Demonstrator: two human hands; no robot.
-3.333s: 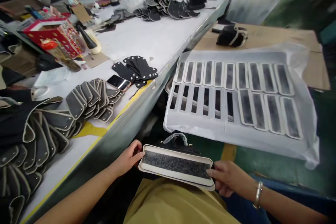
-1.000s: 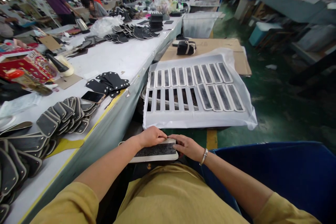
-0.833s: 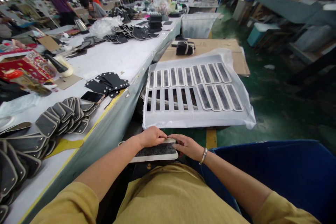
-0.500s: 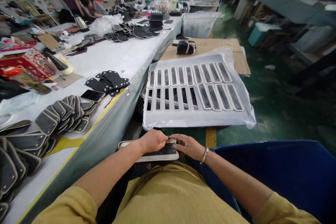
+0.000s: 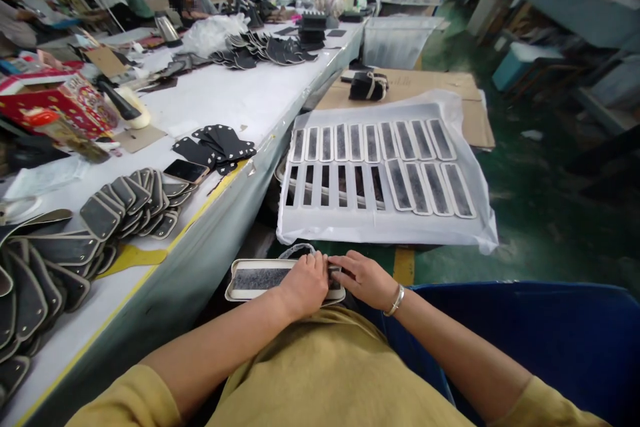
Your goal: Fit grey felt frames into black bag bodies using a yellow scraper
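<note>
A cream-edged panel with a dark strip (image 5: pixel 263 278) lies just in front of my body, low in the view. Across its right part rests my left hand (image 5: pixel 311 280), fingers bent and pressed together at the upper edge. My right hand (image 5: pixel 357 275) is at the panel's right end, its fingers curled with their tips on the edge beside my left fingers. A pale, clear strip loops up behind the left hand. Ahead, a white slotted tray (image 5: pixel 330 225) bears similar panels, a full back row and several at the front right; the other front slots show dark gaps.
On the left, a long white table (image 5: pixel 215 97) holds dark leather pieces (image 5: pixel 120 203), a phone (image 5: pixel 187 171) and a red box (image 5: pixel 60 103). A blue bin (image 5: pixel 530 333) stands at my right. Cardboard (image 5: pixel 415 83) lies behind the tray. People work farther back.
My left hand has shifted right and down, flatter over the panel, uncovering its left part. The clear loop now shows behind it. The surroundings appear shifted right as the view turned slightly.
</note>
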